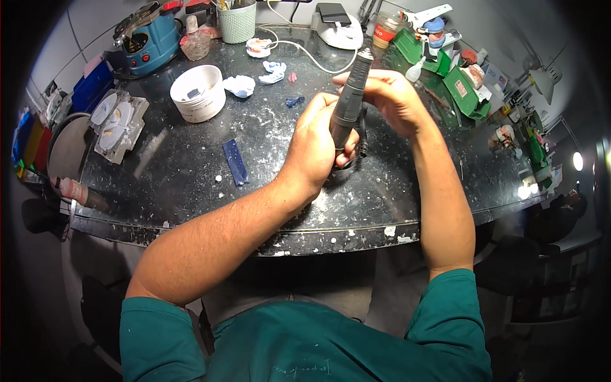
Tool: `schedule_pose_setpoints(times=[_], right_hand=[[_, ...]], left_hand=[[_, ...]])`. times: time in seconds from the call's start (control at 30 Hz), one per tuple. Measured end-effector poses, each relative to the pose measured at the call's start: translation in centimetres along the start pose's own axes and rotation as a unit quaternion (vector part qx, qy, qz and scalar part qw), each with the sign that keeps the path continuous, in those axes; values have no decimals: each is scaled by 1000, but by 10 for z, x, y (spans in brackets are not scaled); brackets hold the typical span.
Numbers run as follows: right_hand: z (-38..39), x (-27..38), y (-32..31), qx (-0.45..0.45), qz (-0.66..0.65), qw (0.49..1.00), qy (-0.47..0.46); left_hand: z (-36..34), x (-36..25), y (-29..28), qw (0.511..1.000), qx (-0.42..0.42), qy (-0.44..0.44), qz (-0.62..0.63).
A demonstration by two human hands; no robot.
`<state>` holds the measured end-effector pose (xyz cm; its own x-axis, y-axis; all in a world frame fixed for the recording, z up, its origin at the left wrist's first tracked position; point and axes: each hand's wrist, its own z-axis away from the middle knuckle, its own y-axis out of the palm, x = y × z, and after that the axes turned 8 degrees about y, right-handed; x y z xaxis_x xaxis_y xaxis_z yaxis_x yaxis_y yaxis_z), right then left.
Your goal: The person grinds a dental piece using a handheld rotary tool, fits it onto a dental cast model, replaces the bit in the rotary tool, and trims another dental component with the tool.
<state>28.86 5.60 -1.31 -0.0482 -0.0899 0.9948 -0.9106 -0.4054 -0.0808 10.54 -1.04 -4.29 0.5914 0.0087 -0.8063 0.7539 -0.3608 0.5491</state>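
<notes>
A dark grey rotary handpiece (348, 105) with a ribbed, metal-tipped end stands almost upright over the bench. My left hand (313, 143) is wrapped round its lower body, fingers closed. Beside its lower end hangs a black ribbed piece (363, 135) that looks like a cord. My right hand (394, 102) is at the upper part of the handpiece, fingers loosely bent and apart. Its fingertips pass behind the handpiece, so whether they touch it cannot be told. A blue wax strip (235, 162) lies left of my left wrist.
On the dark bench (191, 204) stands a white tub (200, 105). Behind it are crumpled white pieces (239, 86), a dental model (259, 47) and a blue machine (151, 48). A plaster-covered articulator (119, 127) lies left; green boxes (468, 95) stand right.
</notes>
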Motion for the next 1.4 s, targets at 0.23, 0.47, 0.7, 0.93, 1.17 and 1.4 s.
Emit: schedule_pose_setpoints(times=[0.23, 0.47, 0.7, 0.93, 1.17, 1.4], right_hand=[[0, -2, 12, 3, -5, 1000, -23], [3, 25, 7, -171, -93, 955, -225], [4, 29, 14, -225, -39, 946, -232], [2, 23, 11, -213, -22, 952, -219], [2, 24, 11, -218, -51, 950, -216], [5, 26, 13, -216, -20, 951, -220]], left_hand=[[-3, 0, -2, 1000, -17, -3, -17], [-3, 1, 1, 995, -62, -56, -61], [-3, 3, 1, 986, -52, -39, -152], [-2, 4, 3, 980, -60, -24, -186], [-2, 4, 1, 971, -48, -19, -233], [-2, 5, 1, 969, -57, -18, -240]])
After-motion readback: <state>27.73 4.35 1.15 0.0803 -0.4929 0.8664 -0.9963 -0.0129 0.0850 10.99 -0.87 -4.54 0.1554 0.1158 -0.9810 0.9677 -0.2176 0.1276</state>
